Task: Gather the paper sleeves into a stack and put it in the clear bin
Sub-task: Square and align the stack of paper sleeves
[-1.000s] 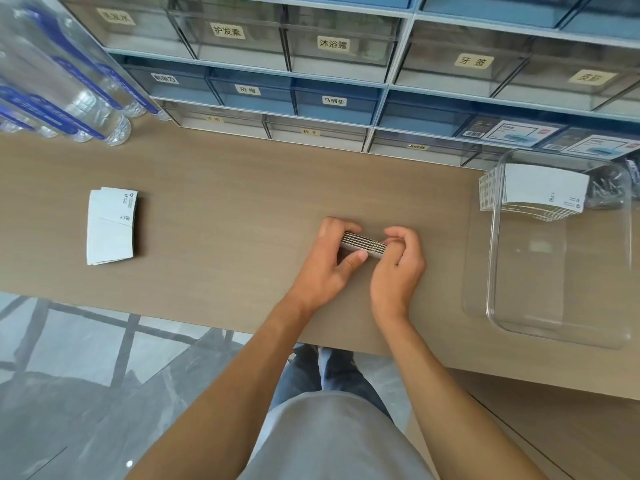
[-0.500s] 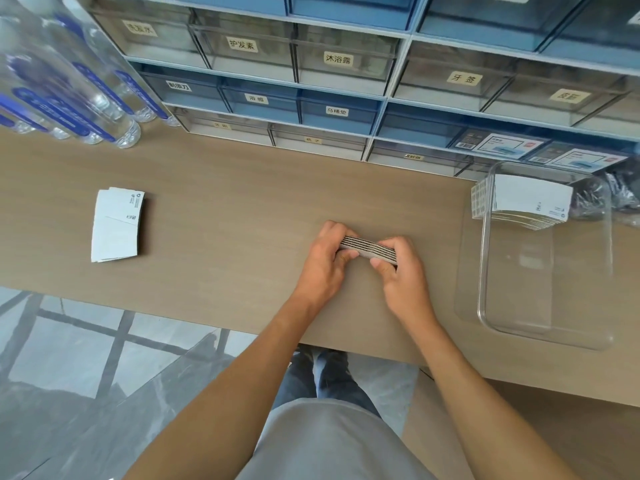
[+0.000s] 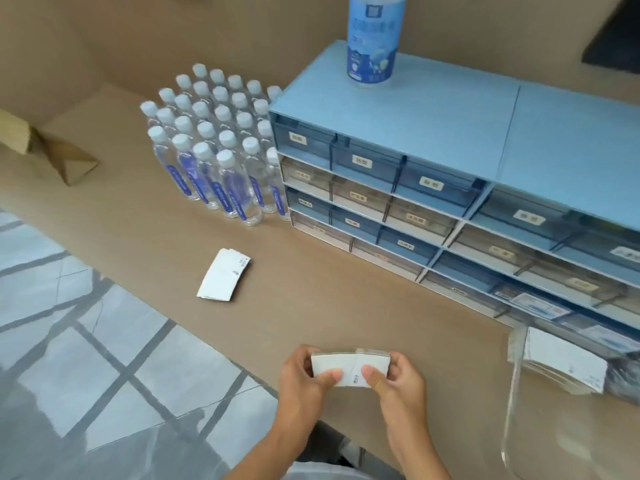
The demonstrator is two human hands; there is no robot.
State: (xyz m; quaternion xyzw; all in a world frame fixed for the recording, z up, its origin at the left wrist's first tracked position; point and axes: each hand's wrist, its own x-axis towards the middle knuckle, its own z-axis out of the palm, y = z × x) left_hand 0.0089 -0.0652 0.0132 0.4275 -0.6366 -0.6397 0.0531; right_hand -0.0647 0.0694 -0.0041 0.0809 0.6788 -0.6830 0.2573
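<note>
Hands, left [image 3: 304,382] and right [image 3: 398,384], now grip the stack [image 3: 349,370] face-up rather than edge-on, lifted nearer the counter [image 3: 311,306] edge; bin [image 3: 512,393] unchanged.

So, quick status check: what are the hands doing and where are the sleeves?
Both hands, left and right, grip one stack above the table edge. Second pile loose on the table. More sleeves in the bin. Path clear.

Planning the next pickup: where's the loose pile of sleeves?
The loose pile lies on the counter left of both hands, in front of the water bottles.
</note>
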